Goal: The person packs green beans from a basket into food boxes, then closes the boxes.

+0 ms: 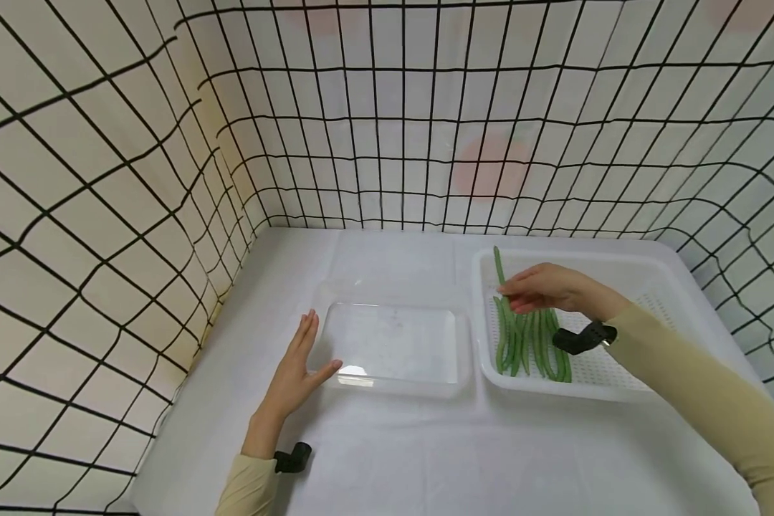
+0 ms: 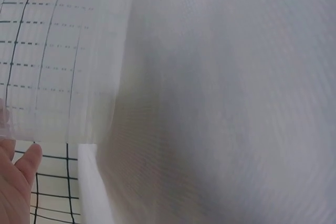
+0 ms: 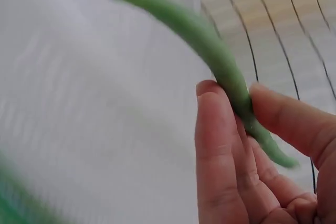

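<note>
My right hand (image 1: 542, 287) pinches one green bean (image 3: 210, 48) between thumb and fingers, above the left part of a white perforated basket (image 1: 619, 387). Below that hand, several more green beans (image 1: 532, 344) lie side by side in the basket. A clear plastic container (image 1: 393, 344) stands to the basket's left, with only its bare bottom showing inside. My left hand (image 1: 297, 369) is at the container's left side, fingers straight and thumb spread near its front left corner. In the left wrist view, the thumb and fingers show at the lower left beside the clear container (image 2: 58, 77).
A white cloth (image 1: 387, 459) covers the table under both containers. Black wire grid panels (image 1: 387, 136) rise along the back, left and right sides. A dark wrist camera (image 1: 583, 338) sits on the right wrist, another (image 1: 293, 457) on the left.
</note>
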The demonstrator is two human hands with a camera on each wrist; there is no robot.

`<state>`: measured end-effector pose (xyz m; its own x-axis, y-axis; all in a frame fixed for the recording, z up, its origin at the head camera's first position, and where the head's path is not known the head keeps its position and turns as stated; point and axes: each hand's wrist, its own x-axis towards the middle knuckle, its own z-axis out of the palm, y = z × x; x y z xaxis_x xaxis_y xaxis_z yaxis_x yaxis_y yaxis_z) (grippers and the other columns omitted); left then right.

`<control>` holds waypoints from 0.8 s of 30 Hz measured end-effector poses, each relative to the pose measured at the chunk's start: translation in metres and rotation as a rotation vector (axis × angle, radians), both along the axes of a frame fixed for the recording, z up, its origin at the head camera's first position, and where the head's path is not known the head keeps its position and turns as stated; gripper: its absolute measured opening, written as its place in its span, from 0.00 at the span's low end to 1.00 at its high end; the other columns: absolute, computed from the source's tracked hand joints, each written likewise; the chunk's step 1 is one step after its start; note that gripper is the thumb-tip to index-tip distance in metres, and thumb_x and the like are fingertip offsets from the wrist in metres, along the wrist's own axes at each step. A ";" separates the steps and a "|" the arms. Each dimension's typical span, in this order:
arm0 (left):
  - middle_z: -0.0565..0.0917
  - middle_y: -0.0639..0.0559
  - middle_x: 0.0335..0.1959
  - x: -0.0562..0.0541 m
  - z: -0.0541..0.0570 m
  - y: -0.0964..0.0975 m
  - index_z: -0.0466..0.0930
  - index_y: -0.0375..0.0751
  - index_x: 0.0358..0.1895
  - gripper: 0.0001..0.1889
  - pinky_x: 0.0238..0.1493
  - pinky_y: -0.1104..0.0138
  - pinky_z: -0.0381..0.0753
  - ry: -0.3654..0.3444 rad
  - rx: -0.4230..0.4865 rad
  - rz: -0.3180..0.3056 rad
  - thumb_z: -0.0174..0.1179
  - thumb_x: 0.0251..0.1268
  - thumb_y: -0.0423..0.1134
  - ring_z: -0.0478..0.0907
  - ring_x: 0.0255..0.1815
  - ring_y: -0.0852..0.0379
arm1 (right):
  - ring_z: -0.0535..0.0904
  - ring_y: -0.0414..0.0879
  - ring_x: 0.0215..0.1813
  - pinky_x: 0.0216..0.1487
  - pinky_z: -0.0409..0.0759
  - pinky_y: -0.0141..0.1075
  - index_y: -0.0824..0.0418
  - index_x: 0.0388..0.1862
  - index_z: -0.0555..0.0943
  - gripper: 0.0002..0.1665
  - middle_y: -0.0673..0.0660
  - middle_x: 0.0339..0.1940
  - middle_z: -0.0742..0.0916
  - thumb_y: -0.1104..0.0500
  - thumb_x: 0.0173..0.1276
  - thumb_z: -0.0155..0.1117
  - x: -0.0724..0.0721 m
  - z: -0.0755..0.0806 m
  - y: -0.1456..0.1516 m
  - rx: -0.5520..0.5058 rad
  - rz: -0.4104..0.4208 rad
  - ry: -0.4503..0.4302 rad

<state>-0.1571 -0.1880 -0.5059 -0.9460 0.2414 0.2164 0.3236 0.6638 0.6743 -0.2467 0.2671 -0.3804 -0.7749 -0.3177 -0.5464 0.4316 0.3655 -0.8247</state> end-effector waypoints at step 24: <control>0.44 0.56 0.77 -0.002 -0.003 0.000 0.42 0.53 0.77 0.50 0.66 0.45 0.53 0.018 0.033 0.010 0.63 0.57 0.59 0.37 0.75 0.58 | 0.82 0.45 0.23 0.38 0.82 0.36 0.76 0.34 0.79 0.04 0.62 0.23 0.83 0.72 0.64 0.60 -0.020 -0.067 -0.255 -0.043 0.156 -0.184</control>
